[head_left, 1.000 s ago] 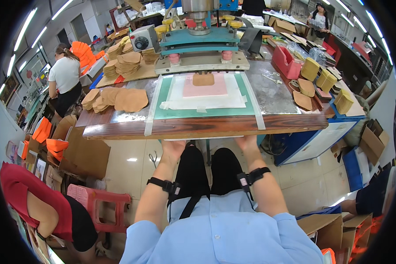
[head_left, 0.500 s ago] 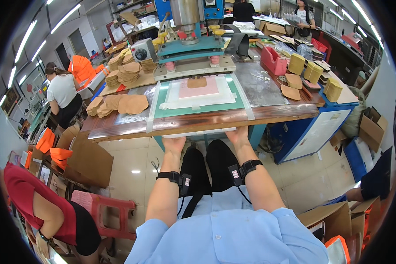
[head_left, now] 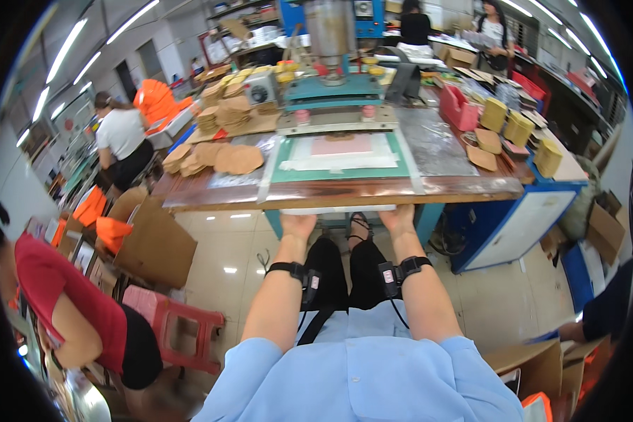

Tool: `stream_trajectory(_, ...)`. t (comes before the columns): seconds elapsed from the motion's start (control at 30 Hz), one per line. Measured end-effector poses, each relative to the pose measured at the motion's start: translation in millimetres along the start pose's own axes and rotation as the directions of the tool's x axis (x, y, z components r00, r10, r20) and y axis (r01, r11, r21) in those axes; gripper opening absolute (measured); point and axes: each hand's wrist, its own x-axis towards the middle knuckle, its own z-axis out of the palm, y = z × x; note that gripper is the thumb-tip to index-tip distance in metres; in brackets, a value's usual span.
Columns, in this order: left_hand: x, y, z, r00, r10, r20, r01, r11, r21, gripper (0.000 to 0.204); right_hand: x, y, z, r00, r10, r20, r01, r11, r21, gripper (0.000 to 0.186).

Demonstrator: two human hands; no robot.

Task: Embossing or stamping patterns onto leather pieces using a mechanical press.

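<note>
My left hand (head_left: 299, 225) and my right hand (head_left: 399, 219) reach under the front edge of the wooden table (head_left: 344, 200). A white panel or bar (head_left: 344, 209) shows below that edge between them; my fingers are hidden, so I cannot tell whether they grip it. Above on the table stands a press with a teal plate (head_left: 334, 93) and a metal lower plate (head_left: 337, 121). Beneath it lies a pink sheet (head_left: 341, 145) on white sheets (head_left: 337, 162) and a green mat (head_left: 337, 174). A tan piece (head_left: 341, 136) shows only partly under the press.
Stacked tan leather-like pieces (head_left: 238, 160) lie left of the press, near a grey dial box (head_left: 260, 88). Yellow stacks (head_left: 519, 129) and a red bin (head_left: 459, 105) stand right. A red stool (head_left: 179, 327) and a person in red (head_left: 77, 295) are at my left, cartons (head_left: 541, 359) at lower right.
The whole view has shifted slightly, the table sitting further right. Less of the tan piece shows under the press. A sandalled foot has come into view below the table. My hands stay beneath the edge.
</note>
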Motion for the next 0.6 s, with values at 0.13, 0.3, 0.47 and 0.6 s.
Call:
stream_trajectory(0.13,-3,-4,4,1.000,-0.019,0.005,0.019,0.997,-0.068,0.031,7,-5,0,0.999,0.033,-0.012,-0.032,0.993,0.116,0.031)
stream_trajectory(0.3,-9,0,12,0.998,0.000,-0.059,-0.004,0.997,-0.075,0.032,-12,3,21,1.000,-0.001,0.027,0.003,0.997,-0.076,0.044)
stream_trajectory(0.47,-12,0,17,0.995,0.010,-0.096,-0.020,0.994,-0.105,0.033,-16,3,25,0.999,0.017,-0.028,-0.018,0.999,-0.040,0.040)
stream_trajectory(0.6,-11,1,16,0.994,0.006,-0.112,-0.018,0.995,-0.101,0.033,-16,4,25,1.000,0.022,0.005,-0.022,0.999,-0.035,0.040)
